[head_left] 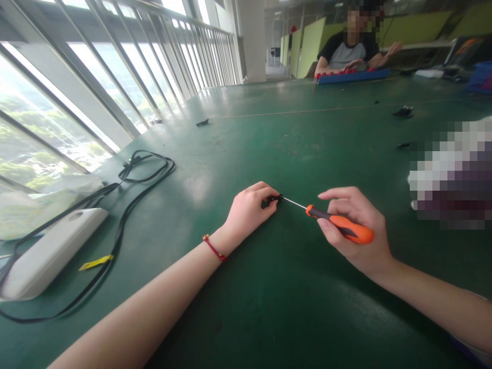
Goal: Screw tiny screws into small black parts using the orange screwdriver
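Observation:
My left hand (251, 207), with a red cord bracelet at the wrist, pinches a small black part (272, 199) close to the green table top. Its exact kind is too small to make out. In my right hand (359, 220) lies a screwdriver (346, 225) with an orange and black handle, held between thumb and fingers, the index finger stretched out above it. The thin metal shaft points left, and its tip meets the right end of the black part.
A white power strip (57, 251) and a looped black cable (125, 220) with a yellow tag occupy the left side. Small black pieces (202, 122) (403, 111) lie farther off. Across the green table (238, 148), another person (351, 51) sits behind a blue tray (353, 76). Railings line the left.

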### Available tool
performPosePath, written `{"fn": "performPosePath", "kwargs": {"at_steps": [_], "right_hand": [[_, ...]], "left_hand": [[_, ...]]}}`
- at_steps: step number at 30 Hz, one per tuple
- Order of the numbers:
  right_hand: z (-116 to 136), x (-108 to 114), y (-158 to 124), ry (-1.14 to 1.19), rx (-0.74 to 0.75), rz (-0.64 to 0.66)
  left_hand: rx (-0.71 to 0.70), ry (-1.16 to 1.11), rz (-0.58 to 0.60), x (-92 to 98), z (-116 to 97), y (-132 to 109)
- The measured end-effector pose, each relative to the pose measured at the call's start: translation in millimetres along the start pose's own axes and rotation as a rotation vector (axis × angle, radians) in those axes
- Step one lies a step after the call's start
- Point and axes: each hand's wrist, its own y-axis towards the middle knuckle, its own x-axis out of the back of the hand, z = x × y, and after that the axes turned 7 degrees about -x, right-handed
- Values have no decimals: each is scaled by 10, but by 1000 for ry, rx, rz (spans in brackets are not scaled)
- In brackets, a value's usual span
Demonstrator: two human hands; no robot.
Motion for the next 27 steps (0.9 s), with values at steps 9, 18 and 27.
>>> {"fn": "performPosePath", "kwargs": {"at_steps": [9,18,27], "right_hand": [[-23,-5,10,31,54,-95],[-18,-8,-20,8,97,-114],[29,20,-31,-70,77,-29]], "left_hand": [[-10,0,5,-4,-10,-3],[-20,8,4,-1,-18,0],[-24,-9,4,2,-24,3]]}}
